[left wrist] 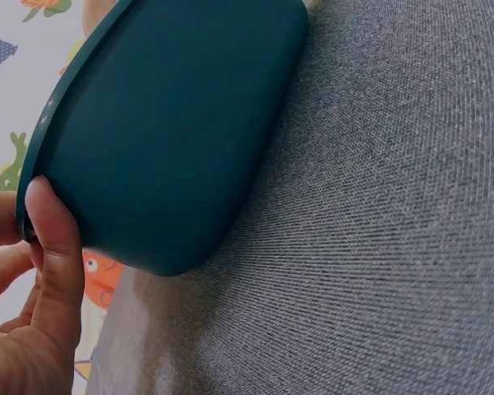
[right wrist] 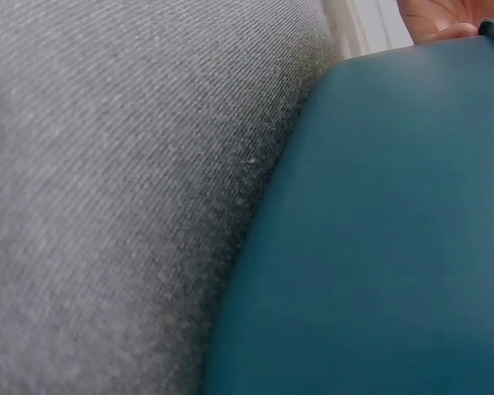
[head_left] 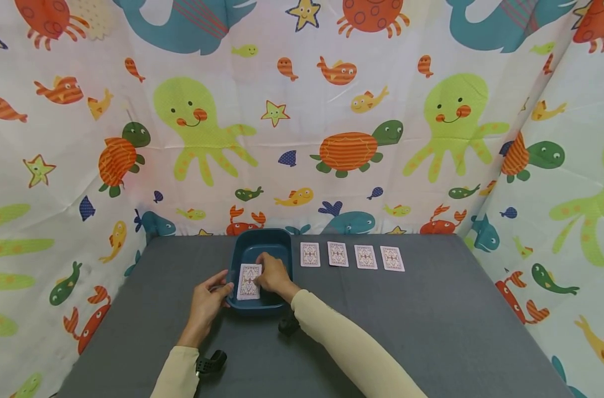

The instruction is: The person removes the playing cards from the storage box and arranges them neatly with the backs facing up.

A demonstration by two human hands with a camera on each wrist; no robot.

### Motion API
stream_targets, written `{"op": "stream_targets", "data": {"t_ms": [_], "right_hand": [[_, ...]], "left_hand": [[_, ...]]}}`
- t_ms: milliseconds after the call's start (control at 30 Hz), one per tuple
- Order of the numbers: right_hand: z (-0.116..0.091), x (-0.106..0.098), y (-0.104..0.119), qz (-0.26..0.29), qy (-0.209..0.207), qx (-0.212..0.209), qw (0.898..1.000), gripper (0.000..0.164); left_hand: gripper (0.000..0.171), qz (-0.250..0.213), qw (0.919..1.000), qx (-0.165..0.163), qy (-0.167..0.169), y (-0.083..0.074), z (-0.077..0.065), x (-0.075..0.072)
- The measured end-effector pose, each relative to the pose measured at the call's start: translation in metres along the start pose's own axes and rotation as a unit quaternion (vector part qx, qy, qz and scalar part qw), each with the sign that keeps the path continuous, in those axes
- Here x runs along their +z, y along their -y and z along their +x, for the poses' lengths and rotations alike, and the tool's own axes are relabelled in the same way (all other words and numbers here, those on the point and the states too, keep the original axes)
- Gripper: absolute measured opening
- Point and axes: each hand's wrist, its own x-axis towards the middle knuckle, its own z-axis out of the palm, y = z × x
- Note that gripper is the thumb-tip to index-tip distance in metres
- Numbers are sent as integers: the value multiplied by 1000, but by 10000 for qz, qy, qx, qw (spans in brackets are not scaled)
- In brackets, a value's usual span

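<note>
A dark teal plastic tub (head_left: 261, 310) sits on the grey table. My left hand (head_left: 209, 298) grips its left rim; in the left wrist view the thumb (left wrist: 53, 222) presses the outer wall, with fingers round the edge. Inside the tub lies a playing card (head_left: 248, 282), back side up with a reddish pattern. My right hand (head_left: 274, 275) reaches in over the tub's right side and pinches the card's right edge, its fingertips partly hidden. The right wrist view shows mostly the tub's outer wall (right wrist: 379, 230), with part of the left hand (right wrist: 449, 16) at the top.
To the right of the tub, several playing cards lie face down in a spaced row, from the nearest card (head_left: 310, 254) to the farthest (head_left: 392, 258). A sea-animal curtain (head_left: 292, 182) hangs behind the table and along both sides.
</note>
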Motion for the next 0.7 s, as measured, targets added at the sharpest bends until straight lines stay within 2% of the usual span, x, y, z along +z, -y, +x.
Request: {"op": "stream_targets", "data": {"t_ms": [133,233,700], "right_hand": [[1,-2,1,343,-193,-192,9990,27],[3,-1,1,454,-281,-182,9984,22],[0,-2,4,718,-707,-206,9947,16]], "left_hand": [[44,45,10000,-11,-2,-2,0,0],[45,60,10000,-39,4,-3,0,-1],[45,53,10000,-68,-31,0,0,0]]}}
